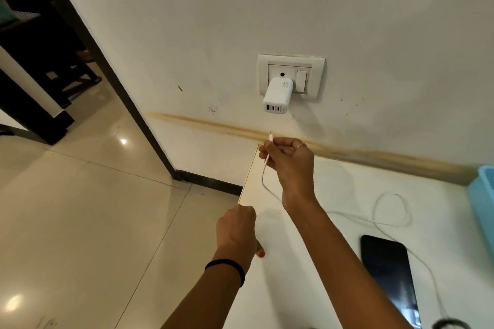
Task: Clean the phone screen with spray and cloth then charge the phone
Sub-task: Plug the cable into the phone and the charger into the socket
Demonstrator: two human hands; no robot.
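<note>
A white charger adapter [277,97] sits plugged into the wall socket plate [291,61], its ports facing down. My right hand [290,163] pinches the plug end of a white cable [387,218], with the connector tip pointing up just below the adapter. The cable loops across the white table [307,262] toward the black phone [387,272], which lies screen up at the lower right. My left hand [236,230] rests on the table's left edge with fingers curled down, holding nothing visible.
A light blue basket [483,203] stands at the table's right edge. A dark round object [451,324] peeks in at the bottom right. Tiled floor and a dark-framed doorway [112,75] lie to the left.
</note>
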